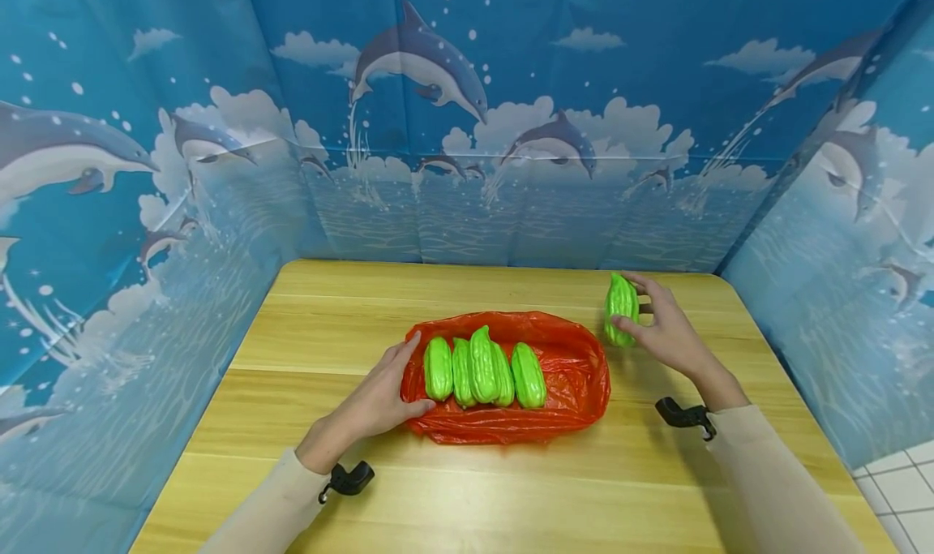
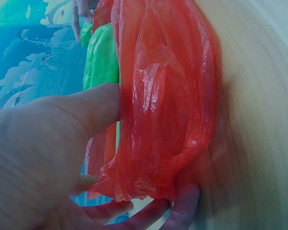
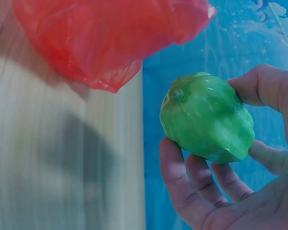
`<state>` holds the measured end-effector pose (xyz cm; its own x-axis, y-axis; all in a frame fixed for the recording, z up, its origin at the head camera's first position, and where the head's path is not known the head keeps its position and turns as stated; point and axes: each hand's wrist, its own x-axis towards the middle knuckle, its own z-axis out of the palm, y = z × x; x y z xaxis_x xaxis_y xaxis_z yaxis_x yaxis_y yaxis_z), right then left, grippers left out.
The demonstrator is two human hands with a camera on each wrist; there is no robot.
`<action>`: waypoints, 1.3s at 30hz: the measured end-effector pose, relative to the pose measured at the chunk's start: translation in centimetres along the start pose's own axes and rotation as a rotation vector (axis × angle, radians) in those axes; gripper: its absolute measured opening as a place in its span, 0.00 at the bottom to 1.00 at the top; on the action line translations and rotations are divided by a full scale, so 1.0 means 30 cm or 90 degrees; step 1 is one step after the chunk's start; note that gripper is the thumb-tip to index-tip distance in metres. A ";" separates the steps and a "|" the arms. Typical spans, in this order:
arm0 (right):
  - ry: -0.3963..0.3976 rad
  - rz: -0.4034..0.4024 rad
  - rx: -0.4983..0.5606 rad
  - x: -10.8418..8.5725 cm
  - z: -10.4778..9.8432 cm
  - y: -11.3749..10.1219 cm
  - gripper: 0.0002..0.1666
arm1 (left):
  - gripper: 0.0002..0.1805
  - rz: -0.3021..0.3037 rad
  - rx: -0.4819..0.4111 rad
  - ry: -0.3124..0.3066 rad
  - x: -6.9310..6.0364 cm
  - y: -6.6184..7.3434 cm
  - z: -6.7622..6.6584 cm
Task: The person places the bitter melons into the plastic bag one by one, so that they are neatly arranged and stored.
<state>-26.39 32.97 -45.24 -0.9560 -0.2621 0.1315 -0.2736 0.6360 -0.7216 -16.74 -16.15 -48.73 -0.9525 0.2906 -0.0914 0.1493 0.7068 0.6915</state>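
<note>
In the head view my right hand [image 1: 666, 331] holds a bright green bitter melon [image 1: 621, 311] above the table, right of a red plastic bag [image 1: 576, 375]. The right wrist view shows this bitter melon [image 3: 206, 117] end-on, with thumb and fingers around it. My left hand [image 1: 374, 400] grips the bag's left end. In the left wrist view its thumb lies at the rim of the bag [image 2: 168, 96], with the other fingers around the end. Several bitter melons [image 1: 529, 375] lie side by side in the opened bag, one of them on top of others.
The bag rests on a light wooden table [image 1: 474, 497]. A blue curtain [image 1: 511, 213] printed with dolphins stands behind the table and along both sides. Black straps with small mounts [image 1: 350, 478] are on both wrists. White floor tiles [image 1: 901, 489] show at the lower right.
</note>
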 end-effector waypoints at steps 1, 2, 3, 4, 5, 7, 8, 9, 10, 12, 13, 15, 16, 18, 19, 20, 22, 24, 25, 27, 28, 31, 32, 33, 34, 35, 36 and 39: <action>-0.001 0.001 0.000 -0.002 -0.001 -0.007 0.52 | 0.64 -0.001 0.000 0.000 0.000 0.000 0.000; -0.001 0.001 -0.003 -0.004 -0.001 -0.014 0.52 | 0.64 -0.001 0.001 -0.001 0.000 -0.001 0.001; -0.002 0.001 -0.004 -0.006 -0.002 -0.022 0.52 | 0.64 -0.002 0.001 -0.001 0.000 -0.002 0.002; -0.003 0.001 -0.006 -0.007 -0.003 -0.028 0.52 | 0.64 -0.002 0.001 -0.001 0.000 -0.002 0.002; -0.005 0.001 -0.009 -0.008 -0.003 -0.034 0.52 | 0.64 -0.003 0.002 -0.001 0.001 -0.003 0.002; -0.007 0.001 -0.010 -0.011 -0.004 -0.048 0.52 | 0.64 -0.003 0.004 -0.001 0.000 -0.004 0.002; -0.009 -0.001 -0.011 -0.011 -0.004 -0.054 0.52 | 0.64 -0.002 0.003 -0.001 0.001 -0.004 0.002; -0.012 0.000 -0.010 -0.011 -0.004 -0.059 0.52 | 0.64 -0.001 0.003 0.000 0.001 -0.004 0.001; -0.014 0.000 -0.010 -0.011 -0.004 -0.064 0.52 | 0.64 0.001 0.003 0.000 0.001 -0.004 0.000; -0.018 -0.001 -0.008 -0.011 -0.004 -0.074 0.52 | 0.64 0.004 0.001 0.001 0.002 -0.003 -0.001; -0.020 0.001 -0.006 -0.012 -0.003 -0.079 0.52 | 0.64 0.005 0.000 0.001 0.002 -0.003 -0.001; -0.025 0.004 -0.002 -0.013 -0.001 -0.090 0.52 | 0.64 0.007 -0.001 0.001 0.002 -0.003 -0.002; -0.027 0.005 0.000 -0.014 0.001 -0.096 0.52 | 0.64 0.007 -0.002 0.000 0.001 -0.003 -0.002; -0.032 0.006 0.005 -0.015 0.006 -0.108 0.52 | 0.64 0.009 -0.002 0.000 0.000 -0.003 -0.002; -0.035 0.007 0.008 -0.016 0.008 -0.114 0.52 | 0.64 0.009 -0.003 0.000 0.000 -0.003 -0.002; -0.037 0.006 0.009 -0.017 0.010 -0.120 0.52 | 0.64 0.008 -0.003 -0.001 0.000 -0.003 -0.003; -0.039 0.004 0.010 -0.018 0.014 -0.130 0.52 | 0.64 0.008 -0.003 -0.001 0.001 -0.003 -0.003; -0.041 0.001 0.009 -0.020 0.018 -0.141 0.52 | 0.64 0.004 -0.003 -0.004 0.003 -0.005 -0.002; -0.041 0.000 0.008 -0.021 0.020 -0.146 0.52 | 0.64 0.002 -0.003 -0.005 0.003 -0.005 -0.002; -0.042 -0.003 0.006 -0.024 0.024 -0.157 0.52 | 0.64 0.001 0.000 -0.005 0.003 -0.006 -0.002; -0.042 -0.005 0.004 -0.026 0.025 -0.163 0.52 | 0.64 -0.001 0.001 -0.005 0.003 -0.006 -0.002; -0.045 -0.008 0.001 -0.031 0.030 -0.182 0.51 | 0.64 -0.003 0.004 -0.004 0.001 -0.005 -0.003; -0.046 -0.009 0.001 -0.033 0.031 -0.188 0.51 | 0.64 -0.003 0.005 -0.004 0.001 -0.005 -0.003; -0.046 -0.010 0.000 -0.035 0.033 -0.195 0.51 | 0.64 -0.005 0.005 -0.006 0.001 -0.004 -0.004; -0.047 -0.011 -0.001 -0.036 0.034 -0.202 0.51 | 0.64 -0.004 0.005 -0.005 0.001 -0.004 -0.003; -0.047 -0.012 0.000 -0.037 0.035 -0.209 0.51 | 0.64 -0.003 0.005 -0.006 0.000 -0.003 -0.004; -0.048 -0.014 0.000 -0.039 0.036 -0.216 0.51 | 0.64 -0.001 0.005 -0.005 0.000 -0.003 -0.003; -0.049 -0.021 0.000 -0.043 0.041 -0.236 0.51 | 0.63 -0.001 0.006 -0.008 0.000 -0.002 -0.004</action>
<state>-23.08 27.93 -41.13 -0.9355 -0.3382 0.1017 -0.3045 0.6263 -0.7176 -16.78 -16.26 -48.70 -0.9490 0.2984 -0.1014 0.1509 0.7126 0.6851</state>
